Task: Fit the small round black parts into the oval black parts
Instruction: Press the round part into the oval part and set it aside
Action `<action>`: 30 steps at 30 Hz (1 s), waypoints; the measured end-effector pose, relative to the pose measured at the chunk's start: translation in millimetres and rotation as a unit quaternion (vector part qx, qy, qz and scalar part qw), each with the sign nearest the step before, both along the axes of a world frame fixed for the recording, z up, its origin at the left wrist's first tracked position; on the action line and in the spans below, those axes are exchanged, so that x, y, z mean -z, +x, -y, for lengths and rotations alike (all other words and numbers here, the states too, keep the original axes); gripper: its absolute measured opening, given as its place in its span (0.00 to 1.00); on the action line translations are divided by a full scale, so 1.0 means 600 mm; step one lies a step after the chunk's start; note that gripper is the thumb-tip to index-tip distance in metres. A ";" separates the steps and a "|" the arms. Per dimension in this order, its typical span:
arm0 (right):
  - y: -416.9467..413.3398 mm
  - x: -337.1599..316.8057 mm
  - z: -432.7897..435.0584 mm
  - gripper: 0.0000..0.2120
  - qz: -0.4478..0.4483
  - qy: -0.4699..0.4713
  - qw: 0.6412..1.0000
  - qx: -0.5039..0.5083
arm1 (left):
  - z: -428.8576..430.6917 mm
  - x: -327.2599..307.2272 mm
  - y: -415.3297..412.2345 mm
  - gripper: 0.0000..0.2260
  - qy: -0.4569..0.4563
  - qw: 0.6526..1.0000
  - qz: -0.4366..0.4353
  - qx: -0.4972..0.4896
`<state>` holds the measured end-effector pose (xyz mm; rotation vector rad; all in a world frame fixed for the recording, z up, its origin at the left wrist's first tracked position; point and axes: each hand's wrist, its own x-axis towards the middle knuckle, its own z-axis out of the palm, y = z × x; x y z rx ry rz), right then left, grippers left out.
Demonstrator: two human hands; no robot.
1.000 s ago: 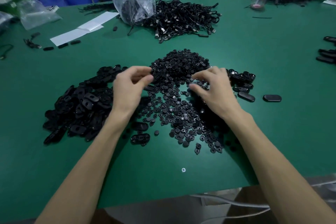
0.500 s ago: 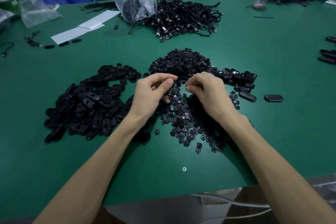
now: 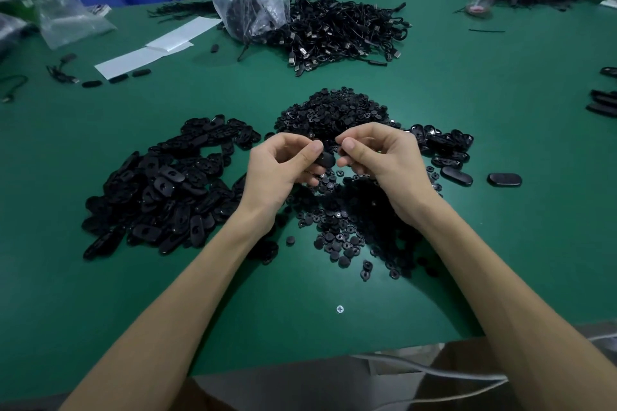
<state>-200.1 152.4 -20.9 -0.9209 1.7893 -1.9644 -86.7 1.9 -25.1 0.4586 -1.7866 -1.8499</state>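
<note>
Your left hand [image 3: 283,167] is raised just above the table [image 3: 500,103], its fingers [image 3: 312,148] curled and pinching one oval part [image 3: 325,159] by its left end. Your right hand [image 3: 380,153] meets it from the right with thumb and forefinger drawn close together at the part's edge. Whether a small round part sits in that pinch is hidden, so I cannot tell. You look to be mid-fit on a single piece, not yet done with it.

Most of the job is ahead of you. The big pile of oval parts [image 3: 160,190] to your left is large and loose. The heap of small round parts [image 3: 334,110] runs from just beyond your hands to the near spread under your wrists.

To your right lies a much smaller group of oval parts [image 3: 447,147], with two lone ovals [image 3: 504,179] beside it. These are probably the finished ones, though the fitted rounds cannot be made out from here. If so, only a small share is done.
</note>
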 end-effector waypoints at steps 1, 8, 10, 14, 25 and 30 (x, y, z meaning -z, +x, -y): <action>-0.001 0.001 -0.001 0.04 0.008 -0.001 1.000 -0.007 | -0.001 0.000 0.000 0.06 0.005 1.000 -0.005 0.004; -0.004 0.004 -0.002 0.05 0.025 0.001 1.000 -0.015 | 0.001 0.000 0.001 0.07 0.025 0.999 -0.020 0.005; -0.003 0.004 0.000 0.05 0.016 0.005 1.000 -0.007 | 0.000 0.001 0.001 0.06 0.022 1.000 -0.014 0.009; -0.002 0.006 0.001 0.03 -0.014 0.011 1.000 0.020 | -0.001 0.003 -0.001 0.07 0.015 1.000 -0.003 0.005; 0.002 0.005 0.004 0.08 -0.010 0.019 1.000 -0.003 | -0.001 -0.002 0.003 0.09 0.003 1.000 0.012 0.016; 0.006 0.001 0.003 0.10 0.013 0.010 1.000 -0.020 | 0.000 0.000 0.002 0.05 -0.043 0.998 0.034 -0.004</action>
